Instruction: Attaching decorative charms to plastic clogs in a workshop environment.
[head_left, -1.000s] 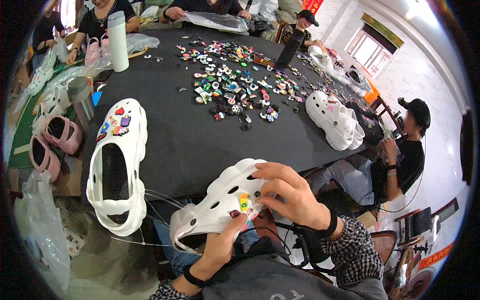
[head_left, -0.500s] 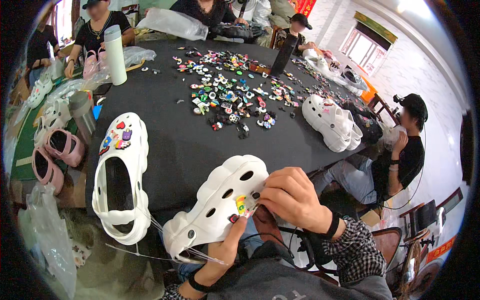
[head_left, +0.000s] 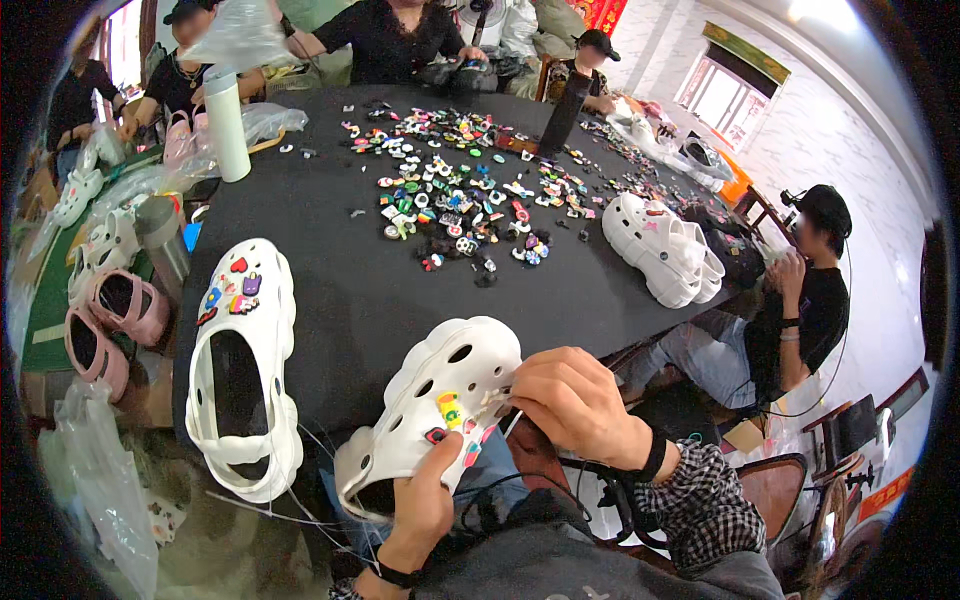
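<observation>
I hold a white clog shoe (head_left: 430, 395) with round holes over my lap at the near edge of a black table (head_left: 340, 250). My left hand (head_left: 425, 505) grips the shoe from below, thumb on its upper. My right hand (head_left: 570, 400) pinches at the shoe's top, where small coloured charms (head_left: 450, 410) sit in the holes. A second white clog (head_left: 243, 365) with several charms lies on the table to the left. A pile of loose coloured charms (head_left: 450, 190) is spread over the table's middle.
A pair of white clogs (head_left: 660, 245) lies at the table's right edge. A white bottle (head_left: 226, 125) stands at back left. Pink clogs (head_left: 105, 325) and plastic bags are at the left. A person in black (head_left: 800, 300) sits to the right; others sit at the far side.
The view has shifted, so the shoe in my hands sits a little left and lower. My right hand stays on the shoe's top at the charms.
</observation>
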